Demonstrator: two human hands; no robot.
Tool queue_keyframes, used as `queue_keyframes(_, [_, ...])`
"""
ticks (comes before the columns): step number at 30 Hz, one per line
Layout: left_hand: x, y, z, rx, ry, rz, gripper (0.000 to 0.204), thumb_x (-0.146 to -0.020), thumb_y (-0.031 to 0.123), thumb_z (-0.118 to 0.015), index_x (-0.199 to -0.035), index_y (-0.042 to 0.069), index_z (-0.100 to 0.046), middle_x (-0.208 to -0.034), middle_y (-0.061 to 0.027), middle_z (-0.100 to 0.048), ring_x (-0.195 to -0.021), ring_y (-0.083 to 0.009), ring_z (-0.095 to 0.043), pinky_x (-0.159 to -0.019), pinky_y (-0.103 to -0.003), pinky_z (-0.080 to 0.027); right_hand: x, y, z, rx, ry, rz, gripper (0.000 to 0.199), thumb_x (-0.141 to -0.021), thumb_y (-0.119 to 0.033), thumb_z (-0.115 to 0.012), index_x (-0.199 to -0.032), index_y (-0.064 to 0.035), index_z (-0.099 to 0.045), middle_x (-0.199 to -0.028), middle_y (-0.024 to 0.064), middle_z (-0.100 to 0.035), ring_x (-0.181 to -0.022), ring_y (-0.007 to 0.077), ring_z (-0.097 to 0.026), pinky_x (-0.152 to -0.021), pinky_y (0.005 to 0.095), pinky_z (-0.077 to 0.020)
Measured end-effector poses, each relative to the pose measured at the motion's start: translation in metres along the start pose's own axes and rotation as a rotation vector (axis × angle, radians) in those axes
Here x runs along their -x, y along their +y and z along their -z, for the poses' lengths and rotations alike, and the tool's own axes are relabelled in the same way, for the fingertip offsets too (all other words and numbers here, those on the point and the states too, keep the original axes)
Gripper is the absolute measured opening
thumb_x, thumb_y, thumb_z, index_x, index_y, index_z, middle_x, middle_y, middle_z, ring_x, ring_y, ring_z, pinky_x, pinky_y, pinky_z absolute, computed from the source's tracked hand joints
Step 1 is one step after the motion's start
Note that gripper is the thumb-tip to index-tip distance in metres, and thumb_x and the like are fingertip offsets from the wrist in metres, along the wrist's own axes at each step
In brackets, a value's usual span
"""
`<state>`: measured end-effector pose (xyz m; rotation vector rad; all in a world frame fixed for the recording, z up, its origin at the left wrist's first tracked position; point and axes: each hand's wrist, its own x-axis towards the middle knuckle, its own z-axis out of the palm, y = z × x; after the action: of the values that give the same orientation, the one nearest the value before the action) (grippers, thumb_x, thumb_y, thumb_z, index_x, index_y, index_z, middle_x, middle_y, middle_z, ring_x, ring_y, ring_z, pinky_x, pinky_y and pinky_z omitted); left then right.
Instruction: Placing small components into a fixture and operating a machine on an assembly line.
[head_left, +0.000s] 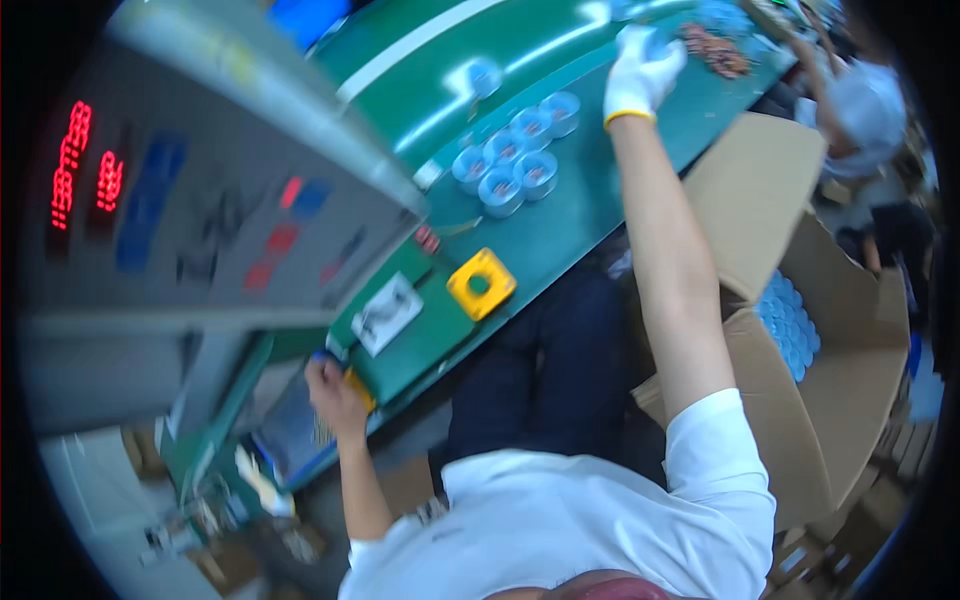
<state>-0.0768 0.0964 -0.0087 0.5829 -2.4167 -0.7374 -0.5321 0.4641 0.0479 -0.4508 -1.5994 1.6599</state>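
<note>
My right hand [640, 80], in a white glove with a yellow cuff, is stretched out to the far right of the green bench. Its fingers are closed around a clear bluish cup [657, 46], partly hidden and blurred. My left hand [337, 397] is bare, its fingers curled at the bench's near left, beside a yellow piece [358, 390] and a small dark blue thing [325, 357]; what it holds is too blurred to tell. Several clear round cups [503, 148] with small reddish pieces inside stand grouped mid-bench. Nearer lies a yellow square block with a round hole [460, 285].
A grey machine box with red lit digits [85, 165] stands at the left. A white plate [388, 313] lies beside the yellow block. Reddish-brown small parts [715, 52] are heaped at the far right. An open cardboard box [850, 400] holds clear cups. Another person [865, 110] sits beyond.
</note>
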Motion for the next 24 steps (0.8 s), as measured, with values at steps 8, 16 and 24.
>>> queue_keyframes(8, [0.008,-0.004,0.017,-0.097,0.016,-0.135,0.015,-0.107,0.013,-0.052,-0.099,0.0,-0.054,-0.083,-0.0132,-0.054,-0.074,-0.0251,-0.053,-0.071,-0.036,-0.045,0.278,-0.104,0.115,-0.552,-0.773,0.305,0.077,-0.089,-0.024,-0.083,-0.148,-0.0007,-0.04,-0.129,0.0123,-0.061,-0.113,0.0218,-0.063,-0.104,0.0409,-0.0497])
queue_keyframes(16, [0.004,0.008,0.013,0.045,0.0,-0.176,0.011,-0.105,0.009,-0.052,-0.099,0.0,-0.054,-0.079,-0.0108,-0.053,-0.068,-0.0228,-0.051,-0.067,-0.034,-0.044,0.349,-0.113,0.093,-0.302,-1.143,0.509,0.053,-0.071,-0.016,-0.087,-0.119,-0.0038,-0.066,-0.109,0.0143,-0.069,-0.098,0.0354,-0.068,-0.088,0.0428,-0.0539])
queue_keyframes(24, [0.017,-0.009,0.015,-0.084,0.027,-0.213,0.018,-0.107,0.015,-0.054,-0.098,-0.001,-0.055,-0.077,-0.0087,-0.053,-0.066,-0.018,-0.05,-0.062,-0.031,-0.042,0.344,-0.111,0.092,-0.266,-1.197,0.423,0.049,-0.072,-0.014,-0.086,-0.116,-0.0057,-0.066,-0.107,0.0136,-0.067,-0.1,0.0356,-0.066,-0.088,0.0425,-0.0527])
